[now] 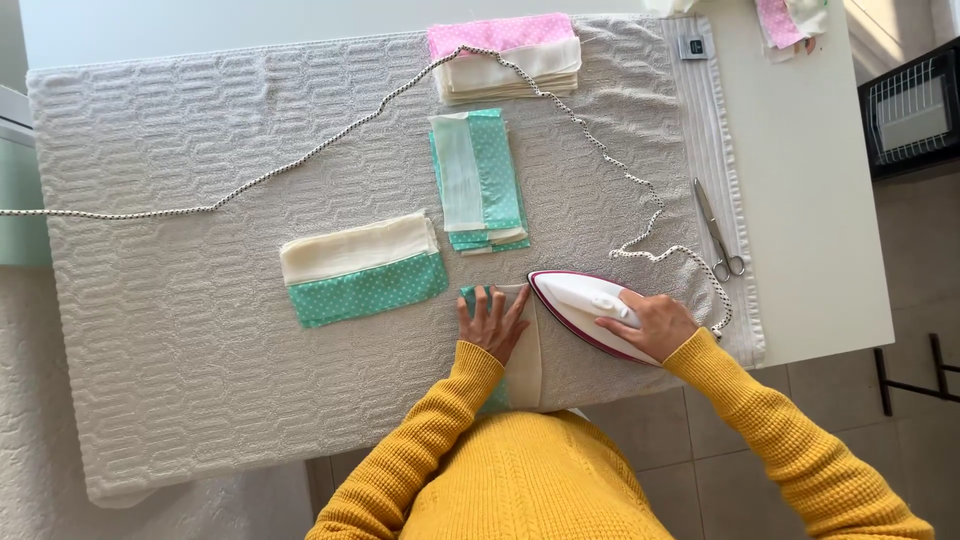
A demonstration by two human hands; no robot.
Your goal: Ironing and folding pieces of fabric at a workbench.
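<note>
Since our left hand (492, 322) lies flat on the fabric piece (524, 352) just beside the iron (585, 305) gripped by our right hand (652, 322), a slip could burn fingers.

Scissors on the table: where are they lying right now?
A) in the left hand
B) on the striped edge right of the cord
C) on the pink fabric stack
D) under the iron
B: the scissors lie on the striped towel edge, right of the cord, above the iron.
</note>
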